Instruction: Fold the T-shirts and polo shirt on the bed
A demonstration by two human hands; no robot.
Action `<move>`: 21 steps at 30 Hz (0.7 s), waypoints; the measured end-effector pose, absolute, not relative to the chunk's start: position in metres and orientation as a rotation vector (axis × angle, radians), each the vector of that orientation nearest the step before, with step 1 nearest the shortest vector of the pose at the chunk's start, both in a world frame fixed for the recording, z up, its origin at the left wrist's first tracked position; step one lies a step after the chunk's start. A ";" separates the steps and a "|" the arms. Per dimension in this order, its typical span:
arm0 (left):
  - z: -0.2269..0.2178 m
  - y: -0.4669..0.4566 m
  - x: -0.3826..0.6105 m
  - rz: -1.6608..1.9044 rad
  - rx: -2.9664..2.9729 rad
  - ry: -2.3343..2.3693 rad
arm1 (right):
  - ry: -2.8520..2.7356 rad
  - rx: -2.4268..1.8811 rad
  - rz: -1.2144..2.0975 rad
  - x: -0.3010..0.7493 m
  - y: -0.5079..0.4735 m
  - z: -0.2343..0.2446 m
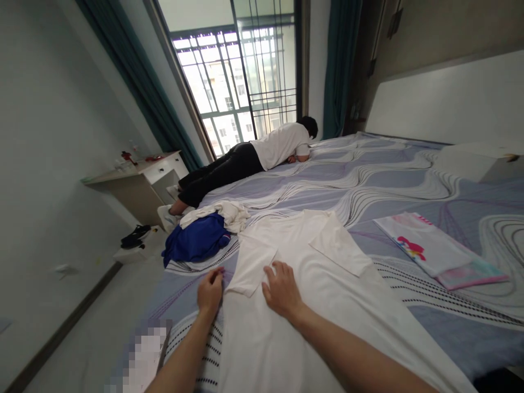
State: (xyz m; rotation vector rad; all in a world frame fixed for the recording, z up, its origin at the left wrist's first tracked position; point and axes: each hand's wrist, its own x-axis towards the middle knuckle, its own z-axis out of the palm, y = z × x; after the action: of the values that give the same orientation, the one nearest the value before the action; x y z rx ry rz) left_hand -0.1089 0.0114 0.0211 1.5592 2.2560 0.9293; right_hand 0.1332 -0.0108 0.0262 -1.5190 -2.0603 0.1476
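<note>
A white short-sleeved T-shirt (311,333) lies spread on the bed in front of me, its hem running toward my side. Both sleeves are folded inward over its body. My right hand (282,289) rests on the shirt beside the left-hand sleeve (256,262), fingers apart and slightly bent. Just off the shirt's left edge is my left hand (210,292), its fingers curled together, with nothing visible in them. Whether it touches the shirt's edge I cannot tell.
Blue clothing (196,240) and cream clothing (233,215) lie heaped at the left. A printed plastic packet (434,251) is on the right. Another person (282,144) lies across the far side of the patterned bed (319,183). A small desk (143,174) stands beyond.
</note>
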 end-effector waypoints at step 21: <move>0.036 0.121 -0.026 0.551 1.920 2.434 | -2.333 -1.408 0.186 0.135 -0.008 0.028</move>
State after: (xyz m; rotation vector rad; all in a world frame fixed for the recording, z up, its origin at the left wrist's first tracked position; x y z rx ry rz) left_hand -0.0264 0.1210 0.0363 1.9203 2.4343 0.5506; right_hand 0.1350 -0.0077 0.0275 -1.4085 -2.3327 0.1856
